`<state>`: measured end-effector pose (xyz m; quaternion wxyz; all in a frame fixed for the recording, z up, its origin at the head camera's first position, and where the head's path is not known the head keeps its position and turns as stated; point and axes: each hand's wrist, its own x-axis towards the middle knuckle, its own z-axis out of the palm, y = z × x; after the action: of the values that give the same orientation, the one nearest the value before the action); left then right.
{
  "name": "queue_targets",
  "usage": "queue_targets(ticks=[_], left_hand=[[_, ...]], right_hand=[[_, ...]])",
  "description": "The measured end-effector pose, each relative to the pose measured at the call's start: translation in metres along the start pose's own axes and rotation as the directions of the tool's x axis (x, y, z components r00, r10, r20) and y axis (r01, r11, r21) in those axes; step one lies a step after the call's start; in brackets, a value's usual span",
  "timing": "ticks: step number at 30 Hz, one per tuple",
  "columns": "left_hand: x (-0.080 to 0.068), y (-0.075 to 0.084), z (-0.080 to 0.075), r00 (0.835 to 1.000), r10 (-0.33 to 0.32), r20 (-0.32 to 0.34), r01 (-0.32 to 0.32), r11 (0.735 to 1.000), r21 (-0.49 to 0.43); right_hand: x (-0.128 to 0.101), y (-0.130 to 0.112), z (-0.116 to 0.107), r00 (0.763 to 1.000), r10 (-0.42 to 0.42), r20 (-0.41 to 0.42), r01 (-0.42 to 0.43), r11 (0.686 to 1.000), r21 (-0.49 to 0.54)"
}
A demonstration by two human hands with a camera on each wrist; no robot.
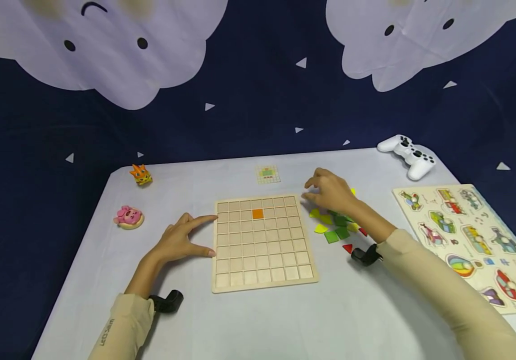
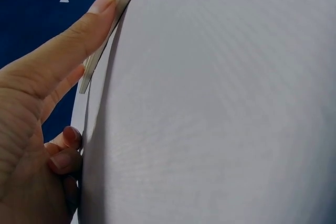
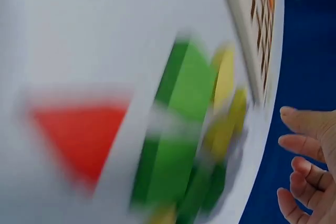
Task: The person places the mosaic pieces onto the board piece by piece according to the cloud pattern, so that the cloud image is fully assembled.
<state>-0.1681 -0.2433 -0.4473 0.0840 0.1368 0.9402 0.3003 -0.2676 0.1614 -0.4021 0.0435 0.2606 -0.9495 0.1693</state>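
A pale wooden grid board (image 1: 262, 242) lies on the white table, with one orange square tile (image 1: 257, 214) in a cell of its upper part. My left hand (image 1: 179, 240) touches the board's left edge with thumb and index finger spread apart. In the left wrist view the thumb (image 2: 89, 27) presses along the board's rim. Above the table, by the board's upper right corner, my right hand (image 1: 330, 191) has its fingers loosely bent and nothing between them. Under and beside its wrist lie green squares (image 1: 331, 236), yellow rounded pieces (image 1: 321, 228) and red triangles (image 1: 347, 248).
Behind the board lies a small pattern card (image 1: 268, 174). A white game controller (image 1: 407, 156) sits at the back right, and a wooden picture puzzle (image 1: 469, 235) on the right. An orange figurine (image 1: 141, 175) and a pink one (image 1: 129, 217) stand at left.
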Motion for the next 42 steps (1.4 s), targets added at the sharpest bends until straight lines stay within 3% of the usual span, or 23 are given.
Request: queue_targets(ticks=[4, 8, 13, 23, 33, 36, 42], left_hand=[[-0.001, 0.000, -0.001, 1.000, -0.003, 0.000, 0.003, 1.000, 0.003], [-0.002, -0.001, -0.003, 1.000, -0.002, -0.002, 0.002, 1.000, 0.011], [-0.002, -0.002, -0.004, 1.000, -0.008, 0.002, 0.008, 1.000, 0.012], [-0.003, 0.000, -0.003, 1.000, -0.005, -0.004, 0.005, 1.000, -0.001], [-0.002, 0.000, -0.002, 1.000, 0.001, -0.007, -0.001, 1.000, -0.010], [-0.002, 0.000, -0.001, 1.000, 0.000, -0.007, -0.001, 1.000, -0.013], [-0.002, 0.001, -0.001, 1.000, -0.001, -0.004, 0.001, 1.000, -0.016]], right_hand=[[-0.010, 0.032, -0.014, 0.991, 0.134, -0.008, -0.134, 0.989, -0.055], [-0.020, 0.056, -0.025, 0.962, 0.272, -0.017, -0.272, 0.959, -0.079], [-0.028, 0.072, -0.030, 0.930, 0.367, 0.013, -0.364, 0.926, -0.099], [-0.026, 0.076, -0.025, 0.925, 0.370, 0.083, -0.360, 0.926, -0.109], [-0.029, 0.077, -0.026, 0.880, 0.470, 0.075, -0.460, 0.881, -0.112], [-0.030, 0.077, -0.026, 0.888, 0.454, 0.080, -0.445, 0.889, -0.104], [-0.031, 0.076, -0.024, 0.930, 0.354, 0.096, -0.349, 0.935, -0.067]])
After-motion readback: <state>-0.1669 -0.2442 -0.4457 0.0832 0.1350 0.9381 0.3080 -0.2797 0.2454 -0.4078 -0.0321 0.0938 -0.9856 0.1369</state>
